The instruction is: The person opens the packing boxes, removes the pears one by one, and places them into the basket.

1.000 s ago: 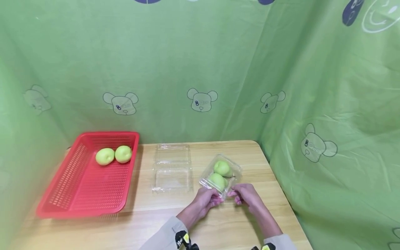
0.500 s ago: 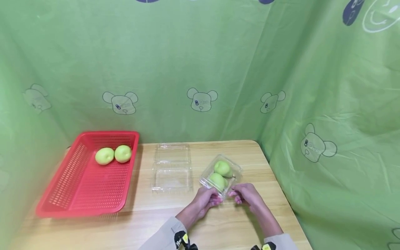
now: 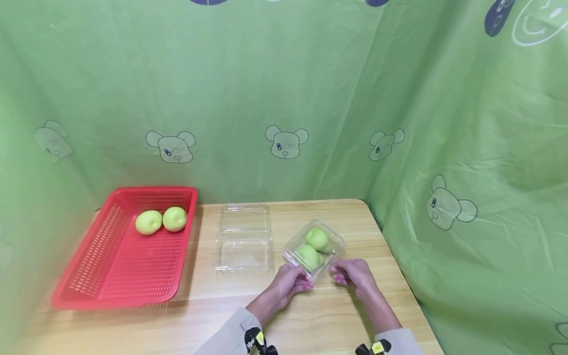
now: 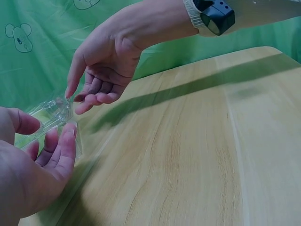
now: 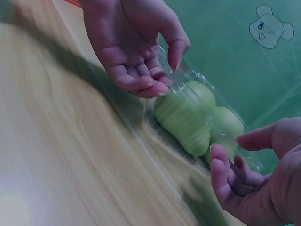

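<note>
A clear plastic clamshell box (image 3: 332, 235) stands on the right part of the table, its lid lying over several pale green, rounded fruits (image 3: 309, 257). My left hand (image 3: 287, 284) pinches the box's near corner between thumb and fingers. Just to the right, my right hand (image 3: 353, 277) has its thumb and index finger at the near right edge. In the right wrist view the right hand (image 5: 263, 174) pinches the lid's rim, and the left hand (image 5: 136, 47) holds the other end. The left wrist view shows the left hand (image 4: 37, 165) partly covering the box (image 4: 56, 113).
A red plastic basket (image 3: 133, 276) with two pale green fruits (image 3: 161, 221) sits at the left. Between basket and hands lies another clear clamshell box (image 3: 245, 254), unfolded flat. A green curtain (image 3: 230, 98) hangs behind the wooden table (image 3: 213, 310) and on both sides.
My right hand has slid slightly right along the box's near edge, widening the gap between the hands. The left hand has shifted slightly left and still holds the near corner.
</note>
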The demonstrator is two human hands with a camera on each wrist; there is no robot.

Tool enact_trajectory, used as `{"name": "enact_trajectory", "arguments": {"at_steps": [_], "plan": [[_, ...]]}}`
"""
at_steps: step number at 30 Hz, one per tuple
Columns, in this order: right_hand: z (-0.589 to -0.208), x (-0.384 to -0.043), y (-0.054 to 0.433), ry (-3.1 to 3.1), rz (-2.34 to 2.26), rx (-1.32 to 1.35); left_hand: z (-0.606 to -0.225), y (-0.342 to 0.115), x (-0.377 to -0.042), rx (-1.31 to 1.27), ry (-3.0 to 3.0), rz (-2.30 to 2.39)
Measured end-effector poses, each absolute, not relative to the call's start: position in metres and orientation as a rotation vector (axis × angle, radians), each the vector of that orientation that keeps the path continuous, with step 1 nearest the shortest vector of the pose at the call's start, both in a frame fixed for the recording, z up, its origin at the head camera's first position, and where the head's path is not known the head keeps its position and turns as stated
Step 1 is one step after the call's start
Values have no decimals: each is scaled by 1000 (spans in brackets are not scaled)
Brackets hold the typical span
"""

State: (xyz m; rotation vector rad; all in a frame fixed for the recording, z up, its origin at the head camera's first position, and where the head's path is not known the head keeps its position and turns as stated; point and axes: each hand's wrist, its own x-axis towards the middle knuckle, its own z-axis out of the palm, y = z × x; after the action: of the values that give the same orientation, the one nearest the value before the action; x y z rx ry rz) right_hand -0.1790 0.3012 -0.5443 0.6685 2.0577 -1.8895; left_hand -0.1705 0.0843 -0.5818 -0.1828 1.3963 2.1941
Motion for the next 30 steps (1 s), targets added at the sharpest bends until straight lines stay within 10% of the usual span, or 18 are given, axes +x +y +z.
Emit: {"name": "enact_trajectory", "arguments": {"at_steps": [30], "plan": [[-557, -191, 314, 1935, -2152, 771, -586, 76, -171, -162, 1300, 2259]]}}
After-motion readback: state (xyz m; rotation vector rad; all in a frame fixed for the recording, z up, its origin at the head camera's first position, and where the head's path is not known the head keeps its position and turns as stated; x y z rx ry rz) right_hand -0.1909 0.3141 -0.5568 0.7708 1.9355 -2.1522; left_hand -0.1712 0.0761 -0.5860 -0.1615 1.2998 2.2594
